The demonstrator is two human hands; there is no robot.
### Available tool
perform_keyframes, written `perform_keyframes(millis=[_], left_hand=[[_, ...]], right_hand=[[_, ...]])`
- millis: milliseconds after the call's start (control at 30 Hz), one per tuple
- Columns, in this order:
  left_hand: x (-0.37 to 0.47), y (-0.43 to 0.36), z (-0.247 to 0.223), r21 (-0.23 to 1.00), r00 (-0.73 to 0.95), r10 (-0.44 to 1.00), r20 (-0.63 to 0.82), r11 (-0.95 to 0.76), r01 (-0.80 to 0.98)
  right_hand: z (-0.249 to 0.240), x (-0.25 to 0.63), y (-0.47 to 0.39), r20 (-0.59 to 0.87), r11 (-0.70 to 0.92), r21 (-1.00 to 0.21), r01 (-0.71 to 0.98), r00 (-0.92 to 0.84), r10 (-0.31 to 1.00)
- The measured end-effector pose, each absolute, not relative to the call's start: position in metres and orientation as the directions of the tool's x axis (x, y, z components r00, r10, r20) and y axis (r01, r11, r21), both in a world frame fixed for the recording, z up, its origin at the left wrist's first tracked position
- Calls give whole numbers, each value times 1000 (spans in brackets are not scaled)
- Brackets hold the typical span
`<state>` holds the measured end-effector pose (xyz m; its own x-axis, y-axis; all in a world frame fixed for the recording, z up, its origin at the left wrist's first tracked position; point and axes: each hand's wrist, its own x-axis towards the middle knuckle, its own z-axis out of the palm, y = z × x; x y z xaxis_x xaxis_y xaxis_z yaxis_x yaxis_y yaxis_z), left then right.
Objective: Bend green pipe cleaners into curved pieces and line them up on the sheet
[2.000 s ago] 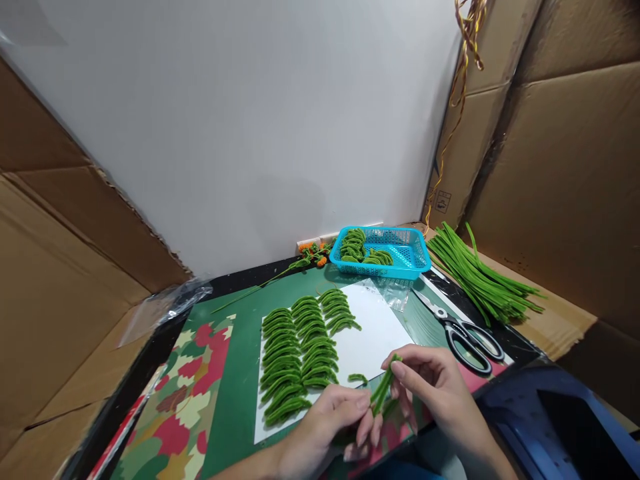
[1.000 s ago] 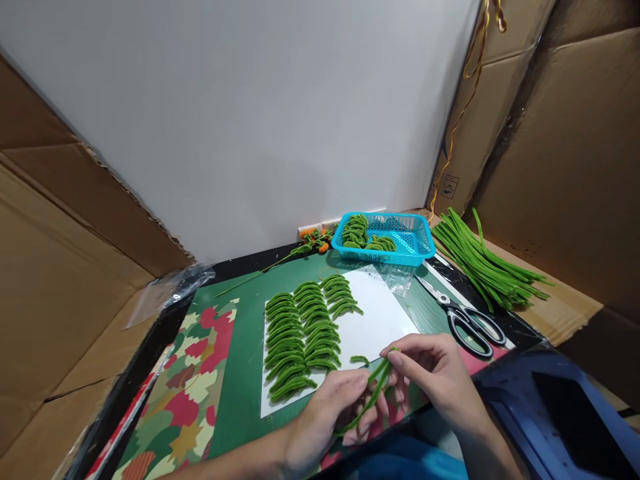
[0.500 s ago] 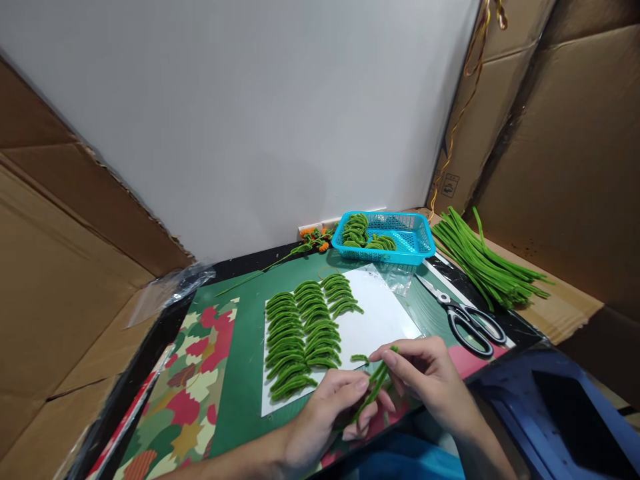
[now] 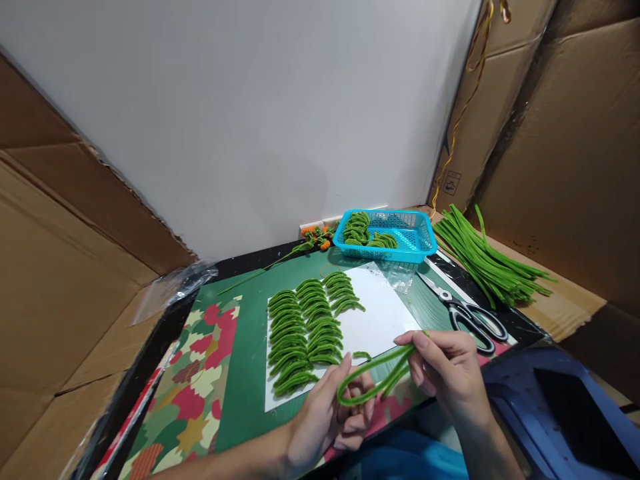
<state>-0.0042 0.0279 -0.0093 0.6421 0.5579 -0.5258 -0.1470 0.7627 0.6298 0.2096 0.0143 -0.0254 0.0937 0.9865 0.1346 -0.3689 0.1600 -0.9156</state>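
My right hand point(image 4: 445, 363) pinches the ends of a fuzzy green pipe cleaner point(image 4: 373, 365) between thumb and fingertips. The pipe cleaner is bent into a long loop that reaches left. Its rounded end rests in my left hand point(image 4: 337, 407), whose fingers curl beneath it with the thumb raised. Beyond my hands, rows of short curved green pipe cleaner pieces point(image 4: 290, 340) lie on a white sheet point(image 4: 373, 320). One small piece point(image 4: 361, 355) sits apart near the sheet's front edge, close to the loop.
A blue basket point(image 4: 425, 250) at the back holds more green pieces. Orange flowers on a stem point(image 4: 315, 239) lie beside it. To the right are scissors point(image 4: 463, 313) and a bundle of long green pipe cleaners point(image 4: 487, 260). Cardboard walls point(image 4: 565, 153) stand on both sides.
My right hand has moved a little right, away from my left. The pipe cleaner strands, close together before, now spread into a wide loop.
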Motion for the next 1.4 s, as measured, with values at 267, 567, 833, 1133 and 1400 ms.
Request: perform_keyframes(millis=[267,567,833,1133,1400], left_hand=[[-7,27,-6,639,745,498,-444,759,-126],[-8,28,-9,641,797,471,-377,754,-142],[-8,29,-12,683,804,461,-375,724,-97],[-6,29,-14,742,780,495,-384,668,-59],[-4,29,-14,765,767,539,-347,636,-101]], right_hand=[[-29,215,16,160,182,-920,-346,93,983],[-34,220,17,158,185,-933,-308,111,981],[-33,221,17,172,200,-936,-290,120,978],[-33,220,17,175,202,-934,-296,114,978],[-34,219,19,170,207,-930,-304,145,975]])
